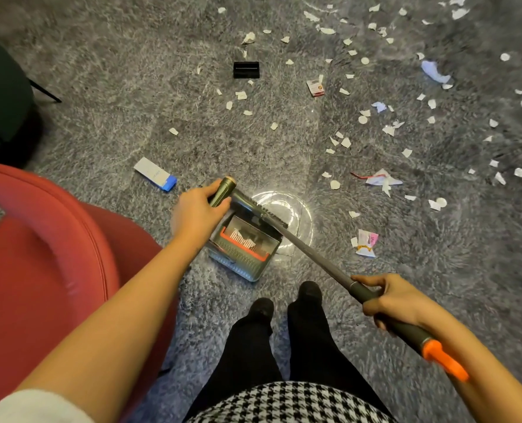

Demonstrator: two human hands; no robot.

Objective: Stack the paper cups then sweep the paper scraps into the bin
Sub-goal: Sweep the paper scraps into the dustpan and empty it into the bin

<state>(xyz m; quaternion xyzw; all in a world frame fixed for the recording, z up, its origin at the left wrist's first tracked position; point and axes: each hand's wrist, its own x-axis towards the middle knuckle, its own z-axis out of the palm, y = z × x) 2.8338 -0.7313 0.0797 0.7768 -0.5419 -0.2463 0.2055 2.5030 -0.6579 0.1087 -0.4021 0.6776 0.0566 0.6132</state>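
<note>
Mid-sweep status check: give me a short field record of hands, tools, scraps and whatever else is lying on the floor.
left hand: grips the top of the dustpan handle
right hand: grips the broom handle
dustpan: on the floor, just ahead of the feet
broom: head at the dustpan's mouth
paper scraps: scattered ahead and to the right, unswept
paper cups: none in view
other: red chair at left; black box; blue-and-white packet
</note>
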